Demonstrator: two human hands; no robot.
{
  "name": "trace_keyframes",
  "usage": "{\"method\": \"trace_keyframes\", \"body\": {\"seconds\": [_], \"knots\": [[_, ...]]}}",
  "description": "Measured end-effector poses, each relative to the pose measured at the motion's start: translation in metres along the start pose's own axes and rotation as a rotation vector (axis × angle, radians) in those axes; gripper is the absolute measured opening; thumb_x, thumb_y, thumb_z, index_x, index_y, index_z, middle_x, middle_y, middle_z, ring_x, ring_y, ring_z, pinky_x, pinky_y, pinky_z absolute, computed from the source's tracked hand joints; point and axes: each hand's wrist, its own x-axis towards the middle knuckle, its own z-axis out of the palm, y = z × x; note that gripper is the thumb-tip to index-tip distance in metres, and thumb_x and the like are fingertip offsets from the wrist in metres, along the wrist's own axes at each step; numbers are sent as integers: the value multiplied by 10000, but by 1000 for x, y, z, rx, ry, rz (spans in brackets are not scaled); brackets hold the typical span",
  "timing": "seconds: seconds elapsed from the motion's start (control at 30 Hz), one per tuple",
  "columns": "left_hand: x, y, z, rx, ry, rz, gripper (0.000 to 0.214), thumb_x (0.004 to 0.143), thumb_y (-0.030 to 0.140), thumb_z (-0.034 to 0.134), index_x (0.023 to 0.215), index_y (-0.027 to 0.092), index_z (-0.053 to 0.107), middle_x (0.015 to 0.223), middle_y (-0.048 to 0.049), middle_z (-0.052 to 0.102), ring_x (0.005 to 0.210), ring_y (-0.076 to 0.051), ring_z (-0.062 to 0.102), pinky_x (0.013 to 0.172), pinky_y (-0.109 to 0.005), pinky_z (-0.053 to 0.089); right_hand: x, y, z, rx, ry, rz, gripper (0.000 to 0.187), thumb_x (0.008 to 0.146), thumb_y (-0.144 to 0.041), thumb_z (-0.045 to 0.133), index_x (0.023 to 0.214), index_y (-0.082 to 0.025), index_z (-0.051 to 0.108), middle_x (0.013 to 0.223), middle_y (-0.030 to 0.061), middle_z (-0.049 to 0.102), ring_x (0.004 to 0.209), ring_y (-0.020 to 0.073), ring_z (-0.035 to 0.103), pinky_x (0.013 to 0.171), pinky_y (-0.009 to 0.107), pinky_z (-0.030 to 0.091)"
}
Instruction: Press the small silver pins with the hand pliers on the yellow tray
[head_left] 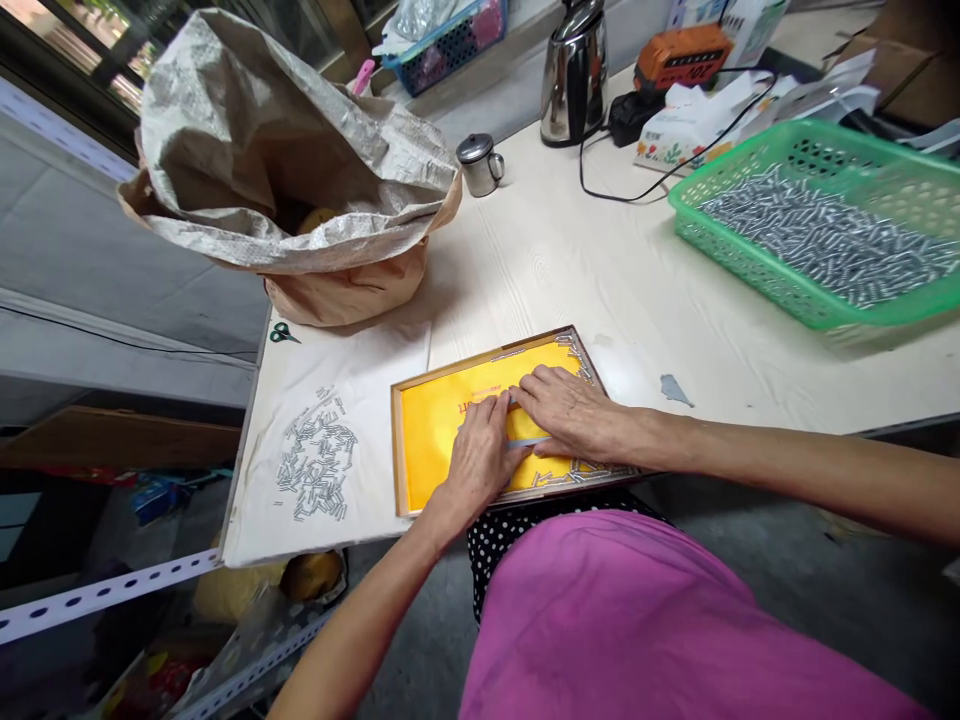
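Observation:
A shallow wooden tray [400, 450] with a yellow bottom lies at the table's near edge. Small silver metal pins [579, 360] line its right and front sides. My left hand [480, 455] and my right hand [566, 410] both rest flat inside the tray, fingers stretched out and fingertips nearly meeting. Between them shows a thin grey strip [525, 441], pressed under the hands. A loose pile of the same pins [315, 470] lies on a white cloth [360, 370] left of the tray.
A green basket [795, 290] full of pins stands at the right. A big woven sack [285, 150] sits at the back left, with small scissors [283, 333] by it. A steel kettle [574, 70], a small steel cup [480, 163], a cable [660, 180] and boxes crowd the back.

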Motion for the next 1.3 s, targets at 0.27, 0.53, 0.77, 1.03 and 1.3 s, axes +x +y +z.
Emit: {"method": "trace_keyframes", "body": {"seconds": [0.27, 0.53, 0.77, 1.03, 1.3], "knots": [[-1, 2, -1, 61, -61, -91, 145, 903, 245, 625, 1032, 182, 610, 1023, -96, 666, 1002, -254, 592, 900, -397, 502, -3, 3, 20, -18, -34, -94, 161, 949, -119, 457, 913, -155, 610, 863, 83, 627, 839, 208, 516, 744, 346, 363], [7, -27, -5, -20, -2, -118, 507, 826, 353, 734, 1265, 161, 568, 1140, -120, 645, 1075, -268, 584, 934, -389, 480, -6, -1, 29, -36, 144, -32, 263, 975, -242, 479, 1202, -149, 574, 1267, 158, 583, 1184, 285, 474, 910, 429, 385], [26, -44, -4, -164, 131, -291, 225, 941, 199, 534, 1057, 169, 724, 943, -78, 713, 883, -202, 650, 836, -307, 495, -12, -18, 32, -68, 203, -164, 142, 931, -107, 494, 872, -192, 591, 784, 31, 609, 804, 210, 492, 756, 371, 318], [-3, -103, -35, -141, 252, -424, 243, 934, 243, 559, 1075, 164, 740, 1076, -101, 730, 1003, -207, 656, 922, -300, 474, -25, -21, 30, 147, 229, -113, 219, 960, -72, 345, 895, -198, 512, 781, 10, 543, 679, 176, 483, 718, 339, 323], [-37, -216, -68, 260, 260, -1069, 284, 922, 329, 544, 956, 150, 762, 1045, -161, 715, 1055, -294, 624, 805, -342, 464, -41, -8, 32, 243, 352, -21, 174, 1024, -205, 346, 1006, -219, 519, 756, -4, 544, 689, 171, 543, 703, 320, 361]]}}
